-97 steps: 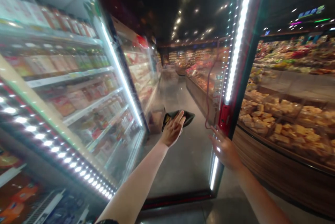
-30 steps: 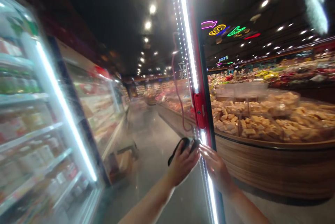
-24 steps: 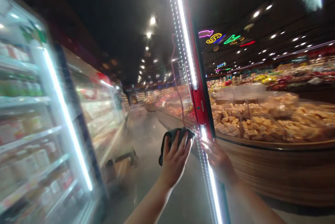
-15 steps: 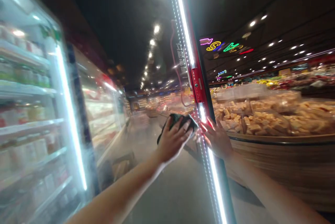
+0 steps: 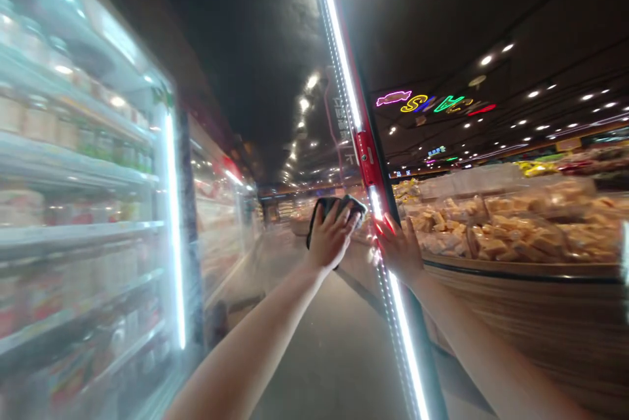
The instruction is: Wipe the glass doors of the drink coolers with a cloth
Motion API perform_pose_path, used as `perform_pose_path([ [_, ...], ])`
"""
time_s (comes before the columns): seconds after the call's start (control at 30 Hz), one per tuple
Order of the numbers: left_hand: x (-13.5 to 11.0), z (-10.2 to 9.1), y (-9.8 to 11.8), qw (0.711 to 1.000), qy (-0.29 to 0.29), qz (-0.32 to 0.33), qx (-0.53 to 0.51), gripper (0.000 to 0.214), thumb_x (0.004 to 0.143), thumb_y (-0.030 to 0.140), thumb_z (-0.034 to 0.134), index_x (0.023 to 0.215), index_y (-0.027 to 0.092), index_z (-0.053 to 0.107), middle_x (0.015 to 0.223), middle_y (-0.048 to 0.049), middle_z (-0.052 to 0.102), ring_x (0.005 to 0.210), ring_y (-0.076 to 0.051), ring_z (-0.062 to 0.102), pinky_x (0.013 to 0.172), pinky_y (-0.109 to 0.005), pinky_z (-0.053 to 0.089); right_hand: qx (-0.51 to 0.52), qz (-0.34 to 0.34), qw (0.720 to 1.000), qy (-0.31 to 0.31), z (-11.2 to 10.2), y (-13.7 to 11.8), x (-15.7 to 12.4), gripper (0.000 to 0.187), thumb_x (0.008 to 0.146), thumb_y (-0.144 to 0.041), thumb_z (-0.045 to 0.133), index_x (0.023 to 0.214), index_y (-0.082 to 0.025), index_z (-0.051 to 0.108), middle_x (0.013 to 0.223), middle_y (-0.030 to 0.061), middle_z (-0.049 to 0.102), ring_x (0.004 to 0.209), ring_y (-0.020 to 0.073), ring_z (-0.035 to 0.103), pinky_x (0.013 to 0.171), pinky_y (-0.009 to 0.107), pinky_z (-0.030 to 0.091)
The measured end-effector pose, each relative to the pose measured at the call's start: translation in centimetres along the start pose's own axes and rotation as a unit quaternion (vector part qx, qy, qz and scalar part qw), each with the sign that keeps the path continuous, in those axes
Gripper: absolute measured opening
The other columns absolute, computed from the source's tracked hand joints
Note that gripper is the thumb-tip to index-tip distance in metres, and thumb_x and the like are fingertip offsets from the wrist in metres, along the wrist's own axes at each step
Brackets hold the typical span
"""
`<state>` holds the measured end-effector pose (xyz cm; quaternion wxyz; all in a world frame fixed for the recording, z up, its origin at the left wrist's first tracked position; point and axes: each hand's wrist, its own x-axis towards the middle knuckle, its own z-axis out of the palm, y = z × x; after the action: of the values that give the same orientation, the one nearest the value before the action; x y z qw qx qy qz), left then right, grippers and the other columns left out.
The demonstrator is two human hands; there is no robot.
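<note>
My left hand presses a dark folded cloth flat against the pane of an open glass refrigerator door, with fingers spread over the cloth. My right hand rests with spread fingers on the door's LED-lit edge, just below a red door handle. Nothing shows in that hand. A white LED strip runs down the door frame between my two hands.
A refrigerated case with bottles on lit shelves stands on the left. On the right, a curved wooden counter holds bins of baked goods. A grey aisle floor runs ahead under ceiling lights and neon signs.
My view has swung right and tilted since the oldest frame. The cloth has moved from mid-pane to near the door's edge, and my left hand has moved up the glass. My right hand has stayed at the frame.
</note>
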<state>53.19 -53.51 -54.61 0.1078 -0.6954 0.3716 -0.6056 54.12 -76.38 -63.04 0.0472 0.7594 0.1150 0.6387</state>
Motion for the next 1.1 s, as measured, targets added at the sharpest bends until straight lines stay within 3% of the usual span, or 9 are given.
perform_pose_path([
  [0.17,-3.0,-1.8,-1.1,0.979,0.08,-0.183,0.042,0.07,0.092,0.019,0.056,0.157,0.033,0.037,0.164,-0.0043,0.035,0.153,-0.036,0.028,0.125,-0.069,0.011,0.016,0.014,1.0,-0.013,-0.9,-0.3,-0.1,0.053,0.101,-0.022,0.042,0.154,-0.03,0.041,0.161,0.0027,0.042,0.151,0.032,0.031,0.123,0.067,-0.007],
  [0.3,-8.1,-0.6,2.7,0.998,0.012,-0.036,0.05,0.067,0.093,0.02,0.057,0.156,0.035,0.038,0.165,-0.0021,0.035,0.154,-0.034,0.028,0.126,-0.066,0.015,0.032,0.002,0.999,-0.02,-1.8,-0.6,0.0,0.056,0.098,-0.017,0.044,0.154,-0.026,0.041,0.161,0.0074,0.041,0.152,0.0328,0.03,0.123,0.063,-0.01],
  [0.4,-6.9,-0.2,3.3,0.995,-0.05,0.079,0.044,0.059,0.097,0.02,0.052,0.153,0.039,0.041,0.163,0.0033,0.038,0.152,-0.028,0.034,0.125,-0.062,0.024,0.048,-0.007,0.999,-0.018,-2.1,-0.6,-0.2,0.057,0.097,-0.016,0.043,0.154,-0.026,0.04,0.161,0.0082,0.041,0.152,0.033,0.028,0.124,0.065,-0.003],
  [0.47,-4.5,-0.7,1.9,0.995,-0.061,0.06,0.045,0.055,0.099,0.022,0.05,0.151,0.038,0.044,0.162,0.0028,0.039,0.15,-0.027,0.036,0.123,-0.062,0.027,0.059,-0.009,0.998,-0.02,-1.8,-0.3,-0.5,0.057,0.098,-0.017,0.043,0.154,-0.026,0.04,0.161,0.0084,0.041,0.152,0.034,0.028,0.123,0.067,0.001],
  [0.57,-2.4,-2.4,-1.5,0.994,-0.022,-0.084,0.064,0.063,0.094,0.02,0.056,0.154,0.036,0.041,0.164,-0.0027,0.036,0.151,-0.031,0.035,0.123,-0.067,0.024,0.065,-0.018,0.997,-0.025,-0.9,0.3,-0.9,0.056,0.098,-0.019,0.041,0.154,-0.025,0.04,0.162,0.0081,0.039,0.153,0.0352,0.026,0.122,0.07,0.003],
  [0.67,-5.1,-4.2,-3.3,0.979,0.032,-0.18,0.087,0.07,0.092,0.018,0.058,0.156,0.035,0.037,0.165,-0.0044,0.032,0.152,-0.035,0.032,0.123,-0.067,0.022,0.065,-0.024,0.997,-0.02,0.1,0.8,-1.4,0.054,0.098,-0.018,0.042,0.152,-0.025,0.043,0.162,0.0076,0.039,0.153,0.0354,0.026,0.121,0.073,0.004],
  [0.87,-13.5,-5.2,-1.3,0.99,-0.051,-0.069,0.109,0.072,0.091,0.02,0.06,0.157,0.034,0.035,0.167,-0.0015,0.03,0.153,-0.035,0.028,0.123,-0.065,0.027,0.074,0.005,0.997,0.009,-0.4,-0.7,-1.5,0.055,0.096,-0.016,0.039,0.15,-0.022,0.047,0.159,0.0112,0.044,0.151,0.037,0.031,0.123,0.069,-0.002],
  [1.0,-11.6,-5.8,-2.4,0.99,-0.096,-0.011,0.098,0.07,0.092,0.019,0.059,0.156,0.036,0.036,0.167,0.0006,0.03,0.153,-0.032,0.03,0.122,-0.062,0.031,0.09,0.012,0.996,0.009,-2.1,-4.4,-0.3,0.064,0.093,-0.01,0.038,0.156,-0.019,0.039,0.16,0.0127,0.041,0.151,0.0328,0.033,0.128,0.058,0.01],
  [1.1,-9.8,-7.1,-5.0,0.991,-0.067,-0.063,0.094,0.069,0.092,0.017,0.056,0.155,0.036,0.038,0.166,-0.0004,0.032,0.152,-0.031,0.032,0.124,-0.062,0.027,0.125,-0.028,0.992,-0.021,-3.2,-8.1,1.0,0.068,0.092,-0.009,0.041,0.158,-0.019,0.035,0.164,0.0088,0.036,0.153,0.0291,0.028,0.126,0.054,0.026],
])
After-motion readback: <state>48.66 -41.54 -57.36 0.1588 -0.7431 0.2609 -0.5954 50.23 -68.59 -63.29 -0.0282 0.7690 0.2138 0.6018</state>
